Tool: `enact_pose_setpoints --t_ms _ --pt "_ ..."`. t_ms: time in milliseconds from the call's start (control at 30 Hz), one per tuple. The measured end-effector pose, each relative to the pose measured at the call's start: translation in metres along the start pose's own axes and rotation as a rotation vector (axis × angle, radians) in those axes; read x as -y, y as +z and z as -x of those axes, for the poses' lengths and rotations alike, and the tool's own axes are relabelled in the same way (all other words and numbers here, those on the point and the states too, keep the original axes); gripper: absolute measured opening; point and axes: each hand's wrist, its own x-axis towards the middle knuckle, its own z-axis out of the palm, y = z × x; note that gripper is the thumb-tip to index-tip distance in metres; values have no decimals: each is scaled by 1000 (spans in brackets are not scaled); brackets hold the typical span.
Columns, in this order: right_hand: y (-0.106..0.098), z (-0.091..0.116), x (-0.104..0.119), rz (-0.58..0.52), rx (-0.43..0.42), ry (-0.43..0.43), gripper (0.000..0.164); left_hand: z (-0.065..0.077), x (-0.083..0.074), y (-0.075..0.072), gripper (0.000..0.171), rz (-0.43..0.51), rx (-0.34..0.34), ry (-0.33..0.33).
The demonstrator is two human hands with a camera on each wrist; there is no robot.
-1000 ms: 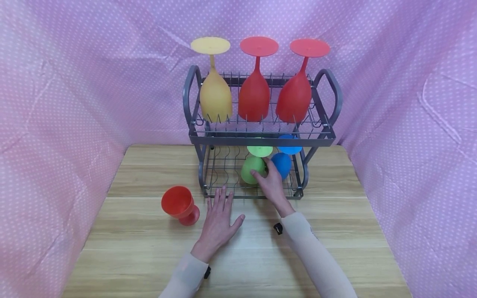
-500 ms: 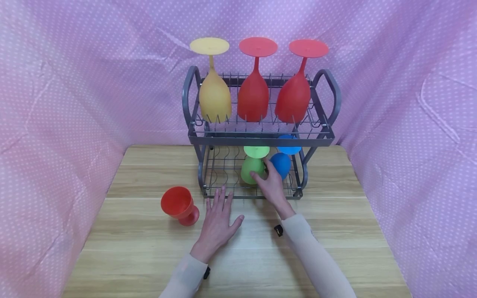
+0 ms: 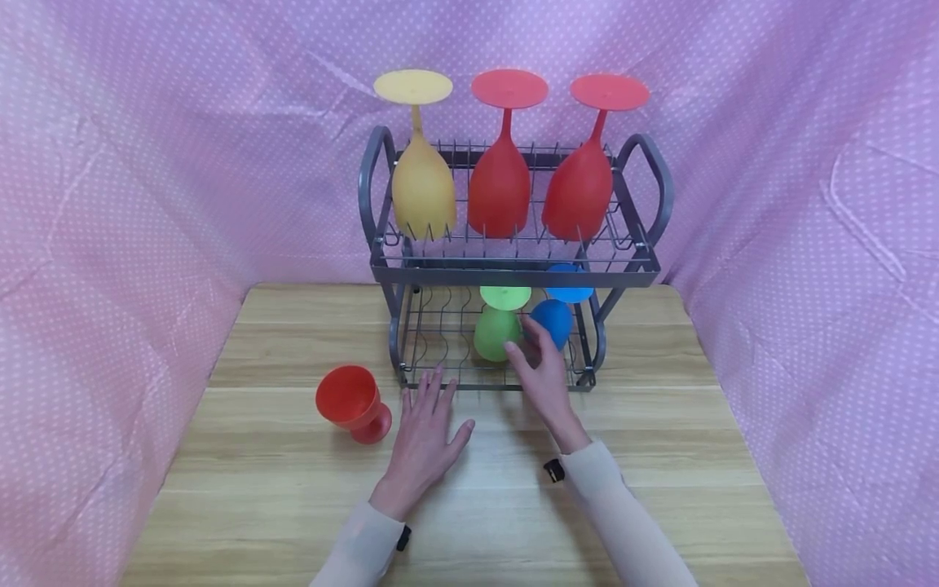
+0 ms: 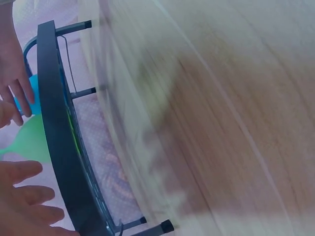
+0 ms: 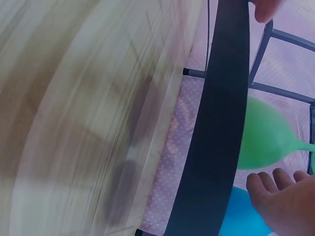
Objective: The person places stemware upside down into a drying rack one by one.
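Note:
A green goblet (image 3: pixel 496 333) stands upside down on the lower tier of a dark two-tier dish rack (image 3: pixel 477 277). Just right of its bowl is my right hand (image 3: pixel 548 383), fingers apart and loosely bent, holding nothing. In the right wrist view a narrow gap shows between the fingertips and the green bowl. Behind that hand, an inverted blue goblet (image 3: pixel 553 322) is partly covered by it. My left hand (image 3: pixel 424 440) lies with straight, spread fingers, its fingertips at the lower tier's front bar; whether they touch it I cannot tell.
An upside-down yellow goblet (image 3: pixel 424 191) and two red ones, a middle red goblet (image 3: pixel 499 191) and a right red goblet (image 3: pixel 579 196), stand on the upper tier. Upright on the wooden table (image 3: pixel 279 505), left of my left hand, is a red cup (image 3: pixel 350 399) with a short foot.
My right hand has let go of the green goblet and drawn back slightly to the right. Before that, the goblet's base shifted a little left. My left hand has barely moved.

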Motion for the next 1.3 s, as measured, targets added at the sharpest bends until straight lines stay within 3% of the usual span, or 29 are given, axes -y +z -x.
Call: enact_pose_setpoints --t_ms 267,467,633,900,1300 --pt "-4 17 5 -51 -13 -63 54 1 -2 -10 61 27 -137 93" --pt "-7 28 10 -102 -18 -65 47 0 -4 -20 54 64 -268 192" --pt "-10 38 12 -123 -12 -41 45 -1 -5 -30 52 76 -330 232" --pt "-16 55 12 -118 1 -23 46 -2 -5 -47 49 78 -407 250" --pt "-23 67 8 -101 4 -30 45 4 6 -78 53 4 -445 219"
